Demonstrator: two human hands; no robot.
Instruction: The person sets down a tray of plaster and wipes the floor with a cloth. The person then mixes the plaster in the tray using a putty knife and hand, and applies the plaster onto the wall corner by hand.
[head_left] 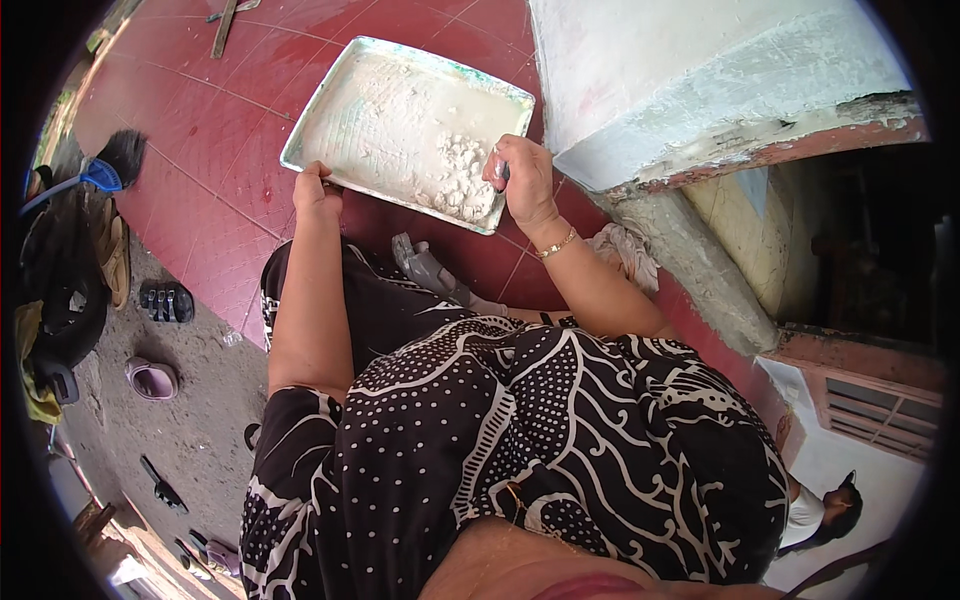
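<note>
"What have we in the tray?"
"We see pale paste, lumpy by our right hand, curled round a dark object."
"Our left hand?"
"Clamped on the tray's near rim, above red floor tiles."

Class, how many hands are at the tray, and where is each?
2. The left hand grips the near edge of the tray by its left corner; the right hand is at its right end, beside pale lumps.
</note>
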